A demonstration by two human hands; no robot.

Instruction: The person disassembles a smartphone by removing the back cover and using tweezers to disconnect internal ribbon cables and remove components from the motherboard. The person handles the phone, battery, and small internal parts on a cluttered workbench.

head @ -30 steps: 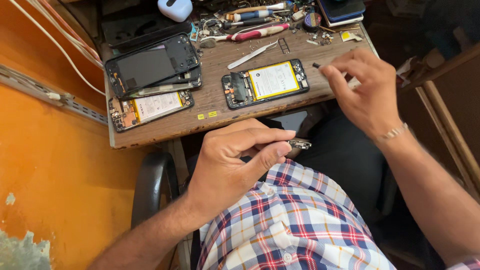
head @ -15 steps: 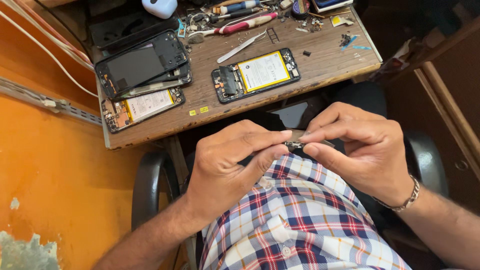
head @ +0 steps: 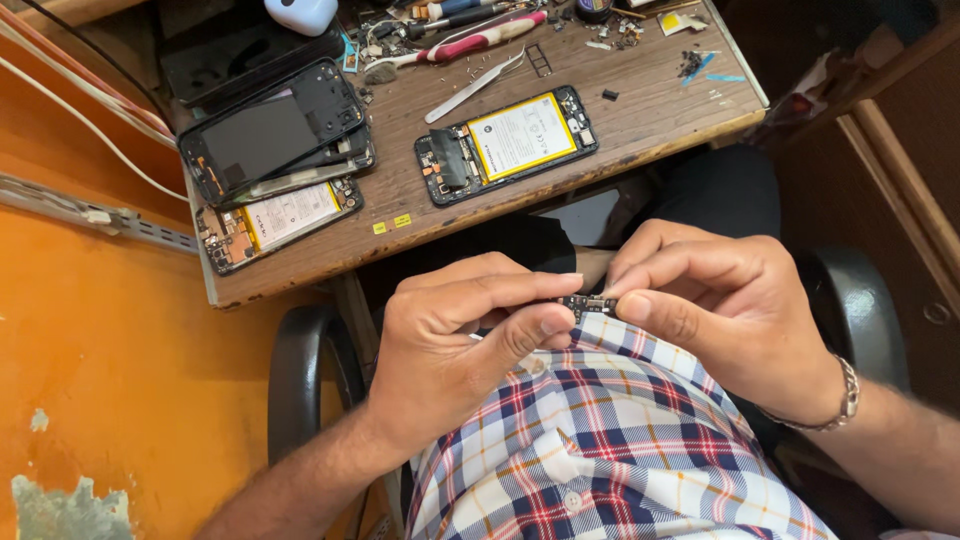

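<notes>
Both hands pinched a small circuit board over the lap, below the bench.
The left hand [head: 470, 340] and right hand [head: 725, 310] each gripped one end of the board [head: 587, 303] between thumb and forefinger; light fingertip pressure on its edges seemed wisest. An opened phone [head: 505, 142] lay at 12 o'clock on the bench [head: 640, 95].

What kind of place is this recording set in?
Probably a phone repair bench: an opened phone with its battery showing, tweezers and a screwdriver lie on the wooden table.
</notes>
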